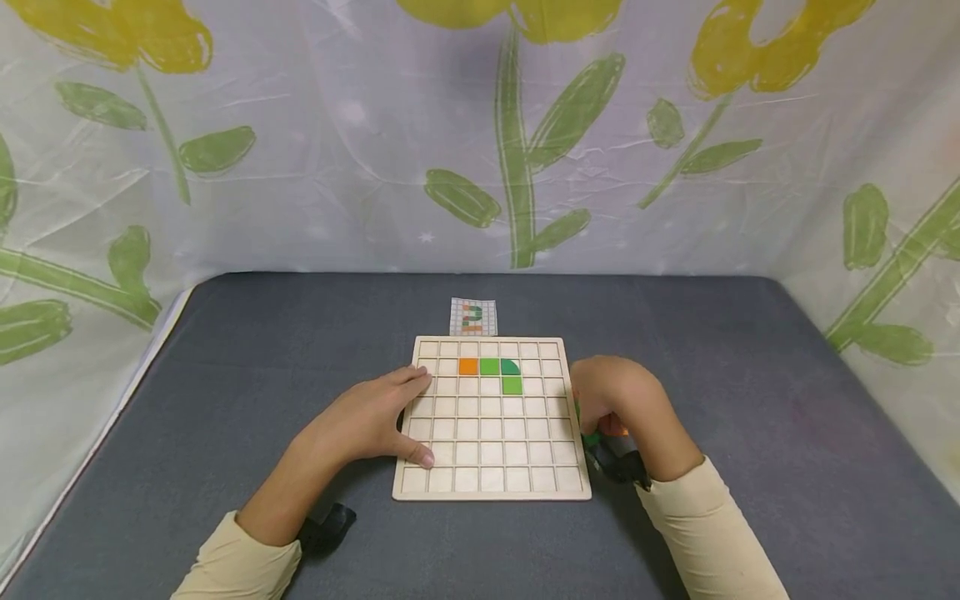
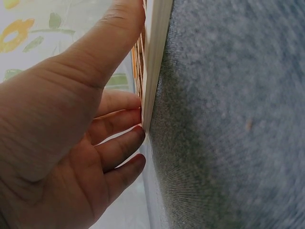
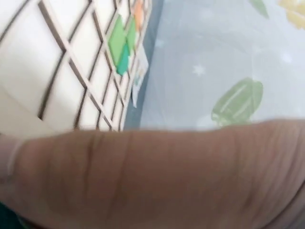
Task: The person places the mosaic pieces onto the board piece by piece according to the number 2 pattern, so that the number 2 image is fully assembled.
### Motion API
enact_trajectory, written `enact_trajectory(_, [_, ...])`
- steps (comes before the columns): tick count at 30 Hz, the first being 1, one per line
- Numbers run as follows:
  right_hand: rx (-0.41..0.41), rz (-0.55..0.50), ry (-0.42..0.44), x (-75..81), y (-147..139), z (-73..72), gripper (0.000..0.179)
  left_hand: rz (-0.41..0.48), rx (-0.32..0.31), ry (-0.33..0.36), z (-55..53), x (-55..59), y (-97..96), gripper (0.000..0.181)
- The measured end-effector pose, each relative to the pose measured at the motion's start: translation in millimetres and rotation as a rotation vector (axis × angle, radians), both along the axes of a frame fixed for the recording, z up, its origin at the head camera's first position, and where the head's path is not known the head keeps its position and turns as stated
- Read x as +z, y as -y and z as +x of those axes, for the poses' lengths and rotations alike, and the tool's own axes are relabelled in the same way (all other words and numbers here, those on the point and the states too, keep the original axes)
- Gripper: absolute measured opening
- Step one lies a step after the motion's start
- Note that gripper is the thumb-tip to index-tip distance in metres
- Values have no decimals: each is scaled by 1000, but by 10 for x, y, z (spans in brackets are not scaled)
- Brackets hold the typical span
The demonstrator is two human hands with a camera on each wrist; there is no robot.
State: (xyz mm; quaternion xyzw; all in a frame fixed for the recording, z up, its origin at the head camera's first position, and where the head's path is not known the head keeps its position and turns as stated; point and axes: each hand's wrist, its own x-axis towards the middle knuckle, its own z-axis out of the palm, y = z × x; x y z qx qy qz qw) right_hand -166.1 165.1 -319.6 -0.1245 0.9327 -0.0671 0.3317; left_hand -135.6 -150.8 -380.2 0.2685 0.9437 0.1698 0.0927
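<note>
A wooden grid board [image 1: 491,477] lies on the table. In its upper part sit an orange square tile [image 1: 468,367], a light green square tile [image 1: 489,367], a dark green quarter-round tile [image 1: 509,367] and another light green square [image 1: 512,386] below that one. My left hand [image 1: 367,419] rests at the board's left edge, thumb and fingers spread, as the left wrist view also shows. Beside the right edge, my right hand [image 1: 618,392] reaches down with bent fingers over green pieces [image 1: 591,438] and an orange one. Its fingertips are hidden, so any grip on a piece cannot be seen.
A small printed card [image 1: 473,317] with a coloured grid pattern lies just behind the board. The dark grey tablecloth [image 1: 285,333] reaches back to a flower-printed curtain [image 1: 337,167]. Black straps with cameras [image 1: 327,529] hang under both wrists.
</note>
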Motion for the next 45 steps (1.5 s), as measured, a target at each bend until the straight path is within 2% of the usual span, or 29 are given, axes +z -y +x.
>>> enact_trajectory(6, [-28, 47, -19, -35, -14, -12, 10, 8, -7, 10, 12, 12, -22, 111])
enact_trajectory(10, [-29, 6, -95, -43, -36, -46, 16, 0, 3, 11, 13, 22, -15, 112])
enact_trajectory(16, [41, -50, -246, -90, -98, -135, 34, 5, -3, -1, 19, 31, 2, 111])
enact_trajectory(19, [46, -76, -278, -102, -178, -187, 40, 12, -6, -6, 23, 31, 3, 110])
enact_trajectory(22, [10, -106, -252, -90, -267, -224, 43, 18, -8, -8, 24, 29, 4, 110])
enact_trajectory(26, [-101, -99, -104, -73, -338, -250, 47, 13, -5, -7, 18, 23, 5, 111])
enact_trajectory(29, [-143, -92, -49, -76, -343, -260, 45, 6, -1, -8, 12, 15, 6, 112])
enact_trajectory(31, [-139, -98, -58, -84, -334, -265, 41, 6, -1, -9, 11, 13, 6, 112])
enact_trajectory(35, [-92, -86, -102, -90, -329, -275, 15, 9, -1, -9, 14, 12, 4, 112])
enact_trajectory(41, [-81, -63, -134, -102, -368, -309, 16, 13, 7, -8, 20, 21, 1, 111])
enact_trajectory(45, [-77, -74, -126, -109, -374, -325, 30, 15, 9, -9, 21, 26, 2, 111])
